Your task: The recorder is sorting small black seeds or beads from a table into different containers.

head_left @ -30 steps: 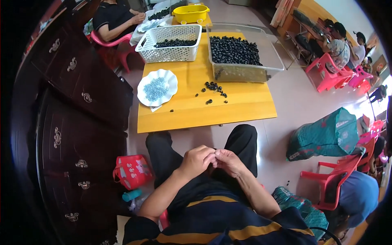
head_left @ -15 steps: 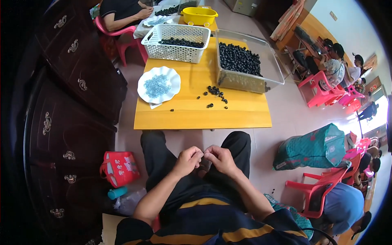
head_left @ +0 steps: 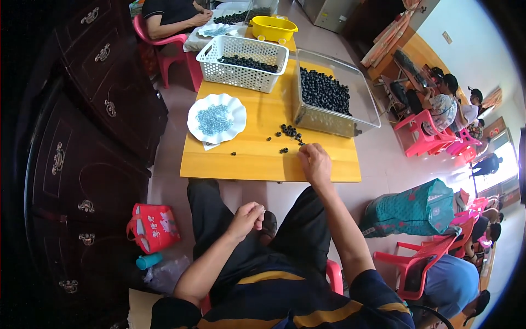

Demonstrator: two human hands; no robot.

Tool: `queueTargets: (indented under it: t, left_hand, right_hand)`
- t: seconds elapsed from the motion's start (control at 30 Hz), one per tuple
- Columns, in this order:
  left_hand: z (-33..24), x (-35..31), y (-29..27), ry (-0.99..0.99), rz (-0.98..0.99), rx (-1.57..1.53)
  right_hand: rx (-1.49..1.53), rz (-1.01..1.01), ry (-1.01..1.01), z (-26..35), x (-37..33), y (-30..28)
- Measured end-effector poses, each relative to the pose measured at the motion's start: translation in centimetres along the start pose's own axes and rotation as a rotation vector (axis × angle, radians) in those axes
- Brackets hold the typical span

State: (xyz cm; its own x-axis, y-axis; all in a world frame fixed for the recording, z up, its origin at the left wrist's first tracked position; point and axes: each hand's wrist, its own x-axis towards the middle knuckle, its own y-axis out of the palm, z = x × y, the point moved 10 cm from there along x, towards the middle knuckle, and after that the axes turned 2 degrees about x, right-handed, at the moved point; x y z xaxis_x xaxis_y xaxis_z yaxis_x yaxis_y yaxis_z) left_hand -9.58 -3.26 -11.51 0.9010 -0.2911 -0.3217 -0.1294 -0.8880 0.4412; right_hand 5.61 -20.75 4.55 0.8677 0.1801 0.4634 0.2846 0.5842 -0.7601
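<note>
1. The right grip (head_left: 316, 164) is over the counter (head_left: 257, 164), close to its near edge and right of that edge's middle. Its fingertips point down and are bent together just beside a scatter of loose black beads (head_left: 289, 131); whether they grasp one cannot be told.
2. The left grip (head_left: 246, 220) hangs short of the near edge, above the person's lap, with thumb and fingers curled together. Anything pinched there is too small or hidden to make out.
3. The loose black beads lie right of the counter's middle, between the clear bin (head_left: 323, 125) and the near edge, a few set apart from the main cluster. A single black bead (head_left: 233, 154) sits nearer the near left corner.
4. At the left edge stands a white scalloped plate (head_left: 239, 118) bearing small pale-blue translucent pieces (head_left: 213, 119); a scrap of paper (head_left: 210, 146) shows from under its front rim.
5. Toward the far left corner is a white perforated basket (head_left: 235, 75), partly filled with black beads.
6. The clear bin occupies the far right corner, reaching past the right edge, with black beads heaped mostly in its left part.
7. Beyond the basket stands a yellow tub (head_left: 273, 30).
</note>
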Motion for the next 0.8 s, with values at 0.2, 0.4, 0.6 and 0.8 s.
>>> queueTargets:
  t: [0.2, 0.4, 0.6, 0.8]
  left_hand:
    - [0.9, 0.2, -0.6, -0.025, 0.015, 0.066]
    - [0.8, 0.2, -0.8, -0.015, -0.001, 0.046]
    - [1.1, 0.4, -0.7, -0.038, 0.029, 0.056]
    - [0.9, 0.1, -0.7, -0.038, 0.025, 0.048]
  right_hand:
    - [-0.211, 0.02, 0.001, -1.3, 1.7, 1.7]
    - [-0.28, 0.015, -0.017, -0.2, 1.8, 1.6]
    - [-0.19, -0.022, 0.041, -1.1, 2.1, 1.5]
    - [-0.174, 0.18, 0.086, 1.1, 1.5, 4.3]
